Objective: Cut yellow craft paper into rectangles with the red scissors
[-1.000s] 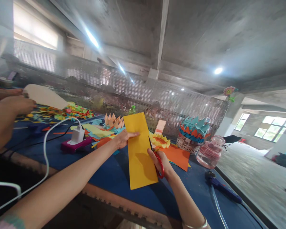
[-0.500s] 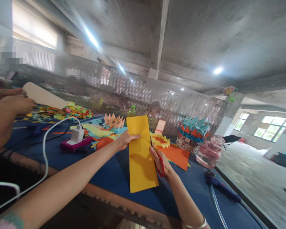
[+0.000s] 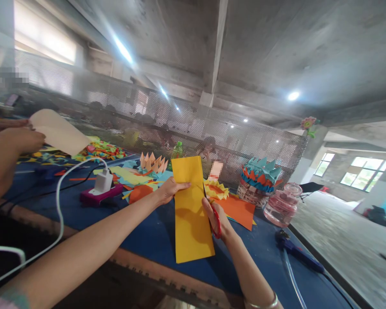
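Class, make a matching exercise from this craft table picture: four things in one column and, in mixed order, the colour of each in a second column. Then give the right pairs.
Things:
1. Sheet held by the left hand: sheet
2. Scissor handles in the right hand: handles
3. Jar by the table's right edge
4. Charger with its cable

Colours:
A. white
B. pink
C. yellow
D. red

Pairs: 1-C, 2-D, 3-B, 4-A
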Demonstrator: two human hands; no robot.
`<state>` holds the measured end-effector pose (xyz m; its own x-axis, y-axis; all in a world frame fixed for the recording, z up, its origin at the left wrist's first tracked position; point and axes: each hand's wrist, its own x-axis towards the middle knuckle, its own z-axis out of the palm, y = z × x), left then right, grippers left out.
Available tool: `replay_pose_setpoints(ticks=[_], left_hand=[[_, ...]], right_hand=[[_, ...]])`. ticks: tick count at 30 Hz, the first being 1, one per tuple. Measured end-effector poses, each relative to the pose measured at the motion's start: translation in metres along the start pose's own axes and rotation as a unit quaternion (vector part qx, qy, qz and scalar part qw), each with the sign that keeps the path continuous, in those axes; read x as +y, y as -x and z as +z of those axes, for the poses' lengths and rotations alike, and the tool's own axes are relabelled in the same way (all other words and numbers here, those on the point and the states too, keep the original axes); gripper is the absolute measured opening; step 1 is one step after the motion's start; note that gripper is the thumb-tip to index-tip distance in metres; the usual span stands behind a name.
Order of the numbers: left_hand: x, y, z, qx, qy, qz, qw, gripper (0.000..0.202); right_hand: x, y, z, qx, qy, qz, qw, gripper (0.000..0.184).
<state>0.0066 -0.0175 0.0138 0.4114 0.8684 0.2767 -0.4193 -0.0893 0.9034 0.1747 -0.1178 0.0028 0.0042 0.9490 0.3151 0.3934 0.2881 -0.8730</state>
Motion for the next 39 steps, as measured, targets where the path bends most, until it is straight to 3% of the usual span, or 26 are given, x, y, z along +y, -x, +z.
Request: replay_pose_setpoints(ticks=[12, 20, 39], left_hand=[[-0.001, 0.001, 0.000, 0.003, 0.000, 0.001, 1.000, 0.050], [-0.001, -0.002, -0.002, 0.005, -0.001, 0.006, 1.000, 0.049], [-0.005, 0.005, 0.008, -0.026, -0.009, -0.032, 0.999, 0.043]], right_hand=[[0.014, -0.008, -0.002, 0.035, 0.097, -0.051, 0.993, 0.047], [0.016, -0.010, -0.001, 0.037, 0.096, -0.022, 0.994, 0.041], [0.014, -0.008, -0.002, 0.050, 0.125, -0.058, 0.989, 0.044]])
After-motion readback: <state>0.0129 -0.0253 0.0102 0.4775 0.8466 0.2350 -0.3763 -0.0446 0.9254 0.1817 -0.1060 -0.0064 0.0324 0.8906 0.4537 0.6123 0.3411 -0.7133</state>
